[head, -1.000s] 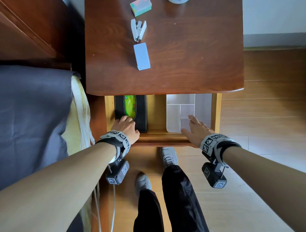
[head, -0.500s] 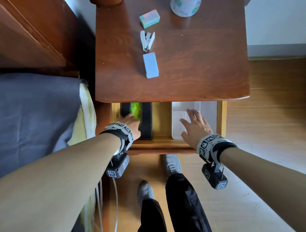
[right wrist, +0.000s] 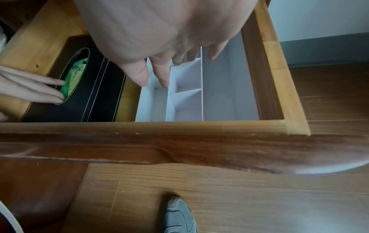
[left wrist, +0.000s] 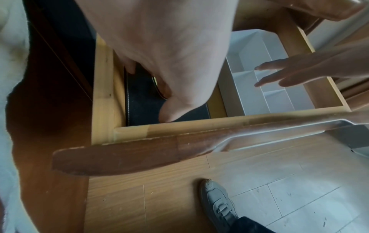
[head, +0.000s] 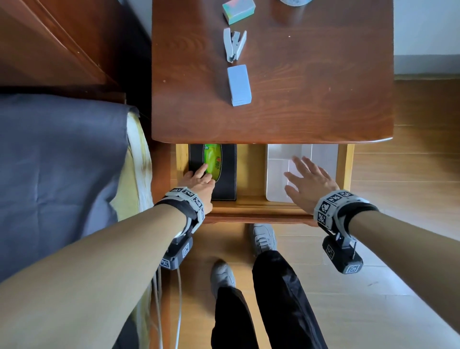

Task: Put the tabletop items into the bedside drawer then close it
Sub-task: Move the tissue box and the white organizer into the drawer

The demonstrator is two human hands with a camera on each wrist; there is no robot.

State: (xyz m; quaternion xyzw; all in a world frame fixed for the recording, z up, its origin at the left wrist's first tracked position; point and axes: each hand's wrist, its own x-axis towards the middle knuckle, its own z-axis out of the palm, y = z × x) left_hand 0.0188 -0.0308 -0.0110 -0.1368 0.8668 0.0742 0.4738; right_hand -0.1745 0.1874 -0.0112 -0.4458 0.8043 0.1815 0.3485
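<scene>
The bedside drawer stands pulled out below the brown tabletop. Inside it lie a black tissue box with a green pack showing, and a white divided organiser. My left hand rests on the tissue box with fingers straight, tips at its oval opening. My right hand hovers open over the organiser, fingers spread. On the tabletop lie a pale blue box, a grey stapler and a pastel eraser block.
A round white container sits at the tabletop's far edge. A bed with a grey cover is to the left, close to the drawer. My shoes stand on the wood floor below the drawer front.
Both hands have moved forward from the drawer's front edge into the drawer. The left one now lies on the tissue box; the right one is spread over the organiser.
</scene>
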